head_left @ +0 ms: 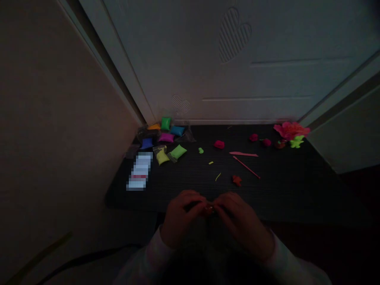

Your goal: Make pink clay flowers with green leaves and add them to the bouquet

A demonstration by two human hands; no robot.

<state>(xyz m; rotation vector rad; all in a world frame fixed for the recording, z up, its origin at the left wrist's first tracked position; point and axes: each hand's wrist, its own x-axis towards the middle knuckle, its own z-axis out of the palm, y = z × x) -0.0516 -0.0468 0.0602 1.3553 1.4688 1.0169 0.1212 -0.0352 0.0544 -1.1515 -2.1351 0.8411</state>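
Note:
At the near edge of the dark table [178,190], my left hand [184,213] and my right hand [237,215] meet over a small red clay piece [208,209]. Fingers and thumbs of both hands are closed on it from either side. Its exact shape is hard to make out in the dim light. Just beyond my right hand lies a red, pointed clay piece [236,180]. A thin yellow strip [218,177] and a short yellow bit [211,162] rest ahead of my hands. Two pink modelling tools, one flat [244,154] and one slender [247,167], lie to the right.
Clay packets, including a light green one [178,152] and a yellow one [162,156], cluster at the back left near a pixelated bright rectangle [140,171]. Several small pink lumps and a pink flower [291,130] line the back right. A white panel [184,59] rises behind the table.

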